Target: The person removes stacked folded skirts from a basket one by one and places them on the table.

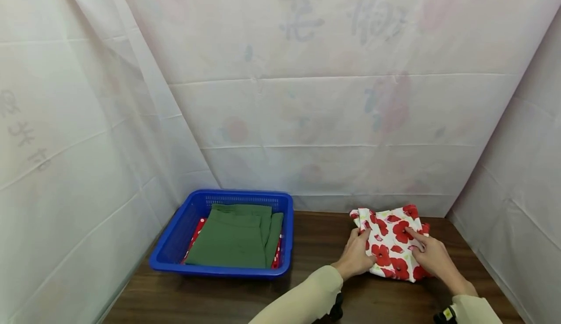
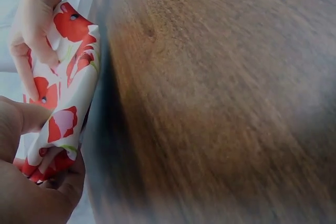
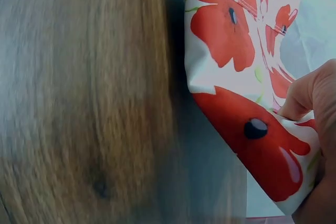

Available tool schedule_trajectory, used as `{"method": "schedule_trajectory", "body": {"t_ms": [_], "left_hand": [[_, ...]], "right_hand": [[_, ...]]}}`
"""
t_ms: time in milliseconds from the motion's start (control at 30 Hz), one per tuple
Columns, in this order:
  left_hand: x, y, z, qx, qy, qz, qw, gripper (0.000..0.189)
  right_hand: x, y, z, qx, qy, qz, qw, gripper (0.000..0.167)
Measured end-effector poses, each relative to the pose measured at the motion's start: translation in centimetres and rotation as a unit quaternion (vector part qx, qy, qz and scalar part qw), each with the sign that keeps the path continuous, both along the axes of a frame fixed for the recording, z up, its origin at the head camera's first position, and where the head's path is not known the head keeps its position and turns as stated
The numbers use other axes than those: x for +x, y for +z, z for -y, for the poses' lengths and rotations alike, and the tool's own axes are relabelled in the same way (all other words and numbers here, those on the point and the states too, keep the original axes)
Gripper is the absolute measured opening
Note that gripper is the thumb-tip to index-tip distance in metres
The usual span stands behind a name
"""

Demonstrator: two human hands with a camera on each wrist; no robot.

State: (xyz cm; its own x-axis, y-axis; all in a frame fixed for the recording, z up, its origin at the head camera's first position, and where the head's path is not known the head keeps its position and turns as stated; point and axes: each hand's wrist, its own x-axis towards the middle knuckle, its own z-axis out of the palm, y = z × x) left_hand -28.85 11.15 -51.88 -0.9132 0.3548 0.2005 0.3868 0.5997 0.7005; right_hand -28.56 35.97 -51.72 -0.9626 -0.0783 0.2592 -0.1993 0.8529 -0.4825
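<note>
A folded white cloth with red poppies (image 1: 387, 231) is held between both hands above the right part of the table. My left hand (image 1: 356, 256) grips its left edge, thumb on top and fingers underneath, as the left wrist view shows. At the opposite side my right hand (image 1: 434, 258) pinches the cloth, some fingers lying over the print. Stitched seams show on the floral cloth (image 3: 226, 35) in the right wrist view, where part of the right hand (image 3: 320, 108) is cut off by the frame.
On the left of the brown wooden table (image 1: 320, 246) stands a blue plastic basket (image 1: 221, 271). Inside it a folded green cloth (image 1: 232, 241) lies over a red cloth with white dots (image 1: 276, 258). White sheeting (image 1: 328, 119) walls in the back and both sides.
</note>
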Motion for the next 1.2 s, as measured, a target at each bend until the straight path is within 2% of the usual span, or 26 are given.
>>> {"method": "schedule_trajectory", "body": {"t_ms": [167,367,667,833,967,1033,1200], "left_hand": [[-0.1,-0.4,-0.5,0.006,0.005,0.013,0.9999,0.077],[-0.2,-0.5,-1.0,0.006,0.010,0.038,0.9992,0.082],[0.1,-0.1,-1.6,0.011,-0.013,0.020,0.9997,0.083],[0.4,-0.2,-1.7,0.002,-0.020,0.001,0.9998,0.082],[0.7,-0.2,-1.7,-0.013,-0.017,-0.011,0.9997,0.079],[0.9,0.0,-1.7,-0.022,-0.011,-0.004,0.9997,0.077],[1.3,0.5,-1.5,-0.043,0.000,0.043,0.9982,0.071]], "right_hand": [[-0.1,-0.1,-0.5,0.005,0.000,-0.014,0.9999,0.055],[-0.5,-0.1,-1.1,0.008,-0.004,-0.004,0.9999,0.055],[-1.0,0.0,-1.8,0.021,-0.009,-0.010,0.9997,0.055],[-1.2,0.2,-2.3,0.030,-0.002,0.009,0.9995,0.056],[-1.3,0.3,-2.4,0.038,0.006,0.001,0.9993,0.056],[-1.3,0.4,-2.4,0.045,0.007,-0.011,0.9989,0.057],[-1.2,0.7,-2.4,0.072,0.003,-0.044,0.9964,0.057]]}}
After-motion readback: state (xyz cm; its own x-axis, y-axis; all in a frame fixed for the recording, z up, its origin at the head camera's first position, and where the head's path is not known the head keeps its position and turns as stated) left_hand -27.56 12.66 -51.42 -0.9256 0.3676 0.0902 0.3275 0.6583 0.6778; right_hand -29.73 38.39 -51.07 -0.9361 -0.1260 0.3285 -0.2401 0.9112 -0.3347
